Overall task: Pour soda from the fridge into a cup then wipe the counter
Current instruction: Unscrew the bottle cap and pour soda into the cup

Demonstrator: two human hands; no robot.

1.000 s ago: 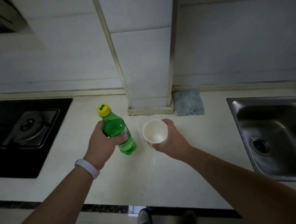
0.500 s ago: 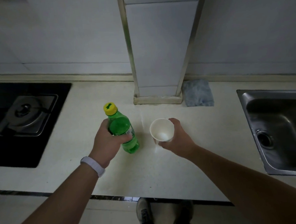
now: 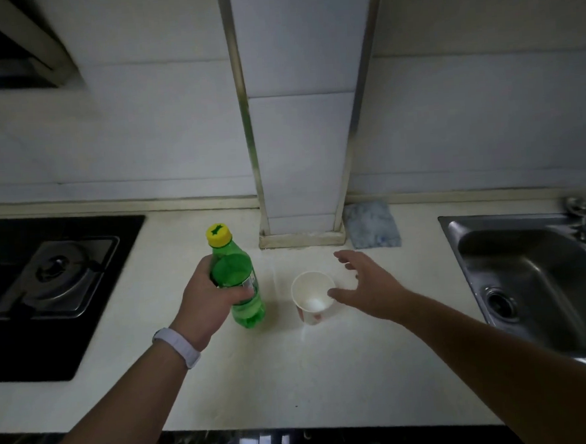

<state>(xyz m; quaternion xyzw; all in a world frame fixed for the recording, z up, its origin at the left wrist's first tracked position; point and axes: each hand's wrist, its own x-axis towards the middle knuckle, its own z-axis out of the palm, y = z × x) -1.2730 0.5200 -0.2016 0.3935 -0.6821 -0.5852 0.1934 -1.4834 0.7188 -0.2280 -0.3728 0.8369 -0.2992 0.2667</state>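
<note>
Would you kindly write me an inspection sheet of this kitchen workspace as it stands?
Surface: pale counter, no spill visible.
Job's things: green soda bottle, yellow cap on, upright; white paper cup upright beside it, contents unclear; blue-grey cloth lying by the pillar.
Clutter: nothing seen.
Hands: left hand grips the bottle; right hand open, fingers spread beside the cup.
Cables: nothing seen.
Surroundings: black gas hob to the left, steel sink to the right, tiled wall behind.
</note>
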